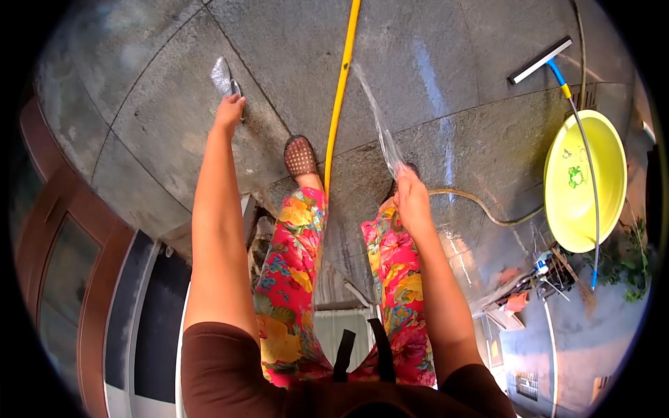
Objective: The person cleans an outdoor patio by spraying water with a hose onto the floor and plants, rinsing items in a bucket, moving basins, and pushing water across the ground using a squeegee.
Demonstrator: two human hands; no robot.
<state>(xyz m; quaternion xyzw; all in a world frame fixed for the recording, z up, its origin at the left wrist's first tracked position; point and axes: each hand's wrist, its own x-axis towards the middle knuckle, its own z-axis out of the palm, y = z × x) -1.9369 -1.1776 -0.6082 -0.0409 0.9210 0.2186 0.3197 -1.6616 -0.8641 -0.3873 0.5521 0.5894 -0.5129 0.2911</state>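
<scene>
Dark brown short sleeves (221, 362) | pink floral trousers (296, 279) | brown shoes (300, 155), pale dots

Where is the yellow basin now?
The yellow basin is at the right side of the head view, under the thin handle of the squeegee.

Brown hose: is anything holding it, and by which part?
Yes, the right hand grips the brown hose at its outlet end, where water streams out.

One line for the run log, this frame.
left hand: holding silvery item, maybe a shoe | right hand: holding hose, water streaming out | squeegee: handle across yellow tub
</scene>
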